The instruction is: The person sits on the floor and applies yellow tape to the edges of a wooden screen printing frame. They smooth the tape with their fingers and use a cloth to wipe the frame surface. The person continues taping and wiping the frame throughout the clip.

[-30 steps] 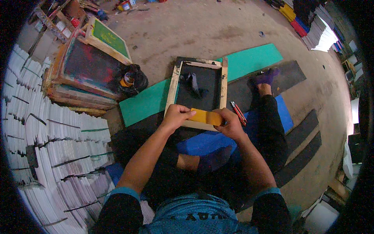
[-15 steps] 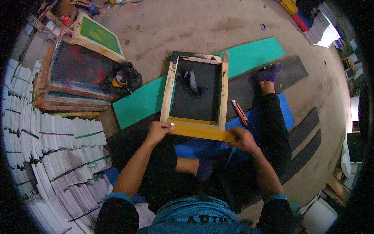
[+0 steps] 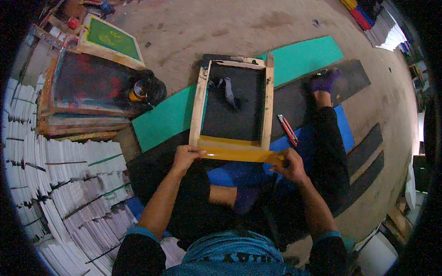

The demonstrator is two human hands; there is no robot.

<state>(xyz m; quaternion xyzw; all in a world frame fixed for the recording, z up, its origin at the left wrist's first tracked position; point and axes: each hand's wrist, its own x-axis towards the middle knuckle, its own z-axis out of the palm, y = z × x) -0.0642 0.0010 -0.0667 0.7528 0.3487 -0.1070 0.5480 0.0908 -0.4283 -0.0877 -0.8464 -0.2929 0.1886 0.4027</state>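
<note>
A strip of yellow-brown adhesive tape (image 3: 237, 154) is stretched between my two hands along the near end of a wooden frame (image 3: 199, 103). My left hand (image 3: 184, 160) pinches the tape's left end near the frame's near left corner. By the near right corner, my right hand (image 3: 291, 166) is closed on the other end; whether a roll sits in it, I cannot tell. Another yellow-brown band (image 3: 230, 141) lies inside the frame's near end. A crumpled grey-black cloth (image 3: 228, 94) shows within the frame's opening.
A red utility knife (image 3: 287, 130) lies right of the frame, near my outstretched leg. Green (image 3: 304, 60) and dark mats (image 3: 347, 80) lie beneath. Stacked screen frames (image 3: 87, 85) with a dark-wrapped pot (image 3: 139, 89) stand left, above bundled white stacks (image 3: 87, 161).
The tape between my hands looks slightly flatter against the frame's near end. My right hand has turned a little, and its fingers show more. The view has shifted slightly.
</note>
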